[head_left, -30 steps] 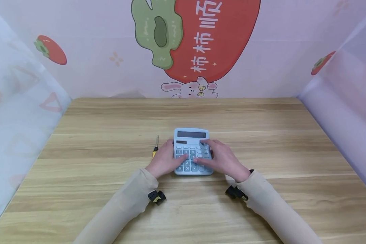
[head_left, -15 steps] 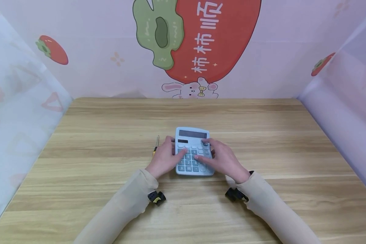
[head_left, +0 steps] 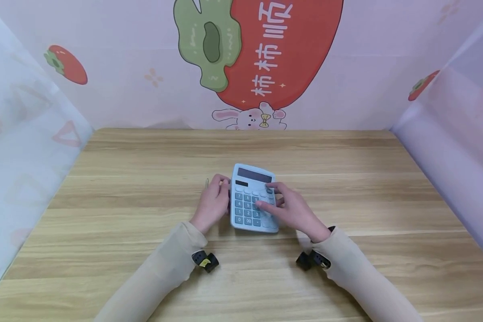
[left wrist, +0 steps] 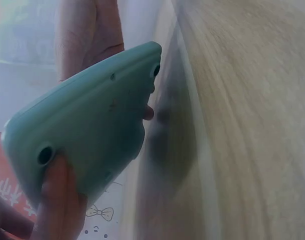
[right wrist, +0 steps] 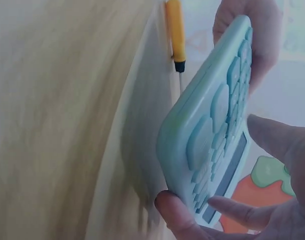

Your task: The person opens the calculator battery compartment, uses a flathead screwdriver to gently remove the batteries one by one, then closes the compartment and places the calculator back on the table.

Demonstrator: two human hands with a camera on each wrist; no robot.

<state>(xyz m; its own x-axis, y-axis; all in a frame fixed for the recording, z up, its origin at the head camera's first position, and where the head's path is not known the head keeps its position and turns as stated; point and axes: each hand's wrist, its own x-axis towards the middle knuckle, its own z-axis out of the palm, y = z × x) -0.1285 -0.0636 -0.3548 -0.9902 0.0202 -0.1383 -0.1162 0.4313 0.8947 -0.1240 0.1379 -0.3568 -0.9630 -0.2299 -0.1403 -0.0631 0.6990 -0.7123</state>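
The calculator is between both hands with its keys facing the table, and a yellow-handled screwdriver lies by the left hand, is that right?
Not quite: the keys face up, as the head view shows. The calculator is between left hand and right hand, with the yellow-handled screwdriver by the left.

Long beige sleeves [head_left: 157,268], black wrist cameras [head_left: 212,263], yellow patch [head_left: 204,263] on left
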